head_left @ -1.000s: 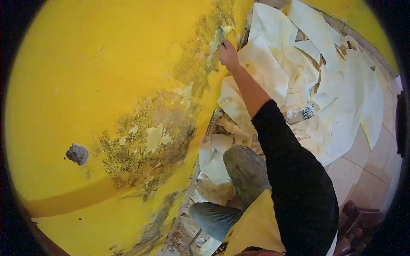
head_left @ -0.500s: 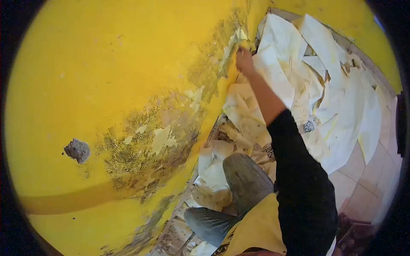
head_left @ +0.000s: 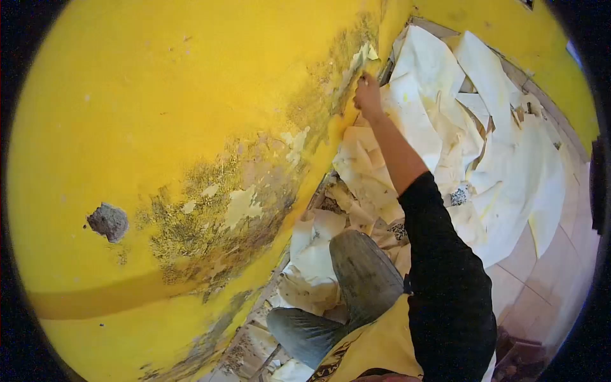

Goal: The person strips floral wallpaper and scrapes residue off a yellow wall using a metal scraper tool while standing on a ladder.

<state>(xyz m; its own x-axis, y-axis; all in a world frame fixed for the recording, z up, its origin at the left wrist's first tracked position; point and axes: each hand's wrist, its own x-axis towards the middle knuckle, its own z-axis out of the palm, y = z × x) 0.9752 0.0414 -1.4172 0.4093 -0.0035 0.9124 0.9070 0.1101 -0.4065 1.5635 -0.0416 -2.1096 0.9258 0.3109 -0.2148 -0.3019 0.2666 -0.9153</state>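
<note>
**Hand at the peeling yellow wall**

The right hand (head_left: 368,95) is stretched far forward, its grip clenched on a thin scraper (head_left: 360,65) whose tip lies against the yellow wall (head_left: 159,95), at the upper end of a band of flaked, mottled paint (head_left: 229,210). The tool is small in view, and its blade is hard to tell from a pale flake just above it. A black sleeve (head_left: 445,274) covers the arm from the elbow back. The left hand is out of sight. Lower on the wall there is a rough grey hole (head_left: 107,221). Crumpled pale paper sheets (head_left: 509,165) cover the floor beside the wall, partly over the tiles (head_left: 541,274). A bent knee in jeans (head_left: 363,274) rests among them.
</note>
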